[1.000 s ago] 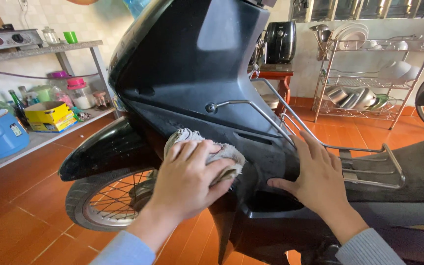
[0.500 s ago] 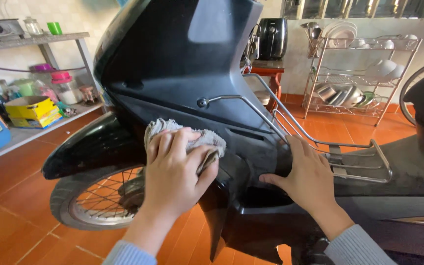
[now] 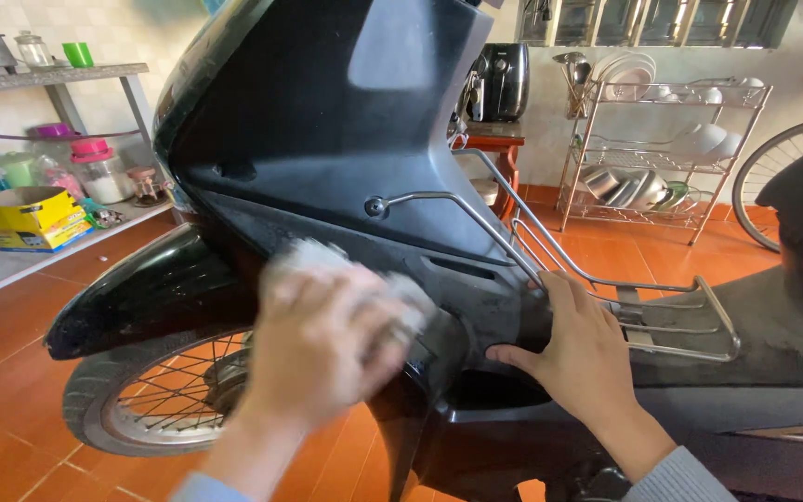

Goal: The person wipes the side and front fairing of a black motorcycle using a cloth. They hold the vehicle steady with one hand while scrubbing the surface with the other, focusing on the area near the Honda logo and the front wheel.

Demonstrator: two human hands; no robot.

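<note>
Orange floor tiles point(image 3: 11, 465) are running under everything, with a wire dish rack point(image 3: 662, 149) standing at two o'clock and a grey shelf point(image 3: 48, 74) of jars and boxes at ten o'clock.

Item: black motorbike point(image 3: 327, 121), parked centre, its front wheel point(image 3: 141, 400) showing at seven o'clock and a chrome rack point(image 3: 643, 316) lying at three o'clock.

Item: pale cloth point(image 3: 327, 256), soft and light, likely bunching easily; best gripped as a wad under the palm. It is pressing against the dusty lower panel point(image 3: 476, 279), blurred.

Left hand point(image 3: 322, 349): curled over the cloth, fingers closed around it, motion-smeared.

Right hand point(image 3: 569, 358): lying open and flat on the panel's edge at four o'clock, holding nothing, apparently bracing.
</note>
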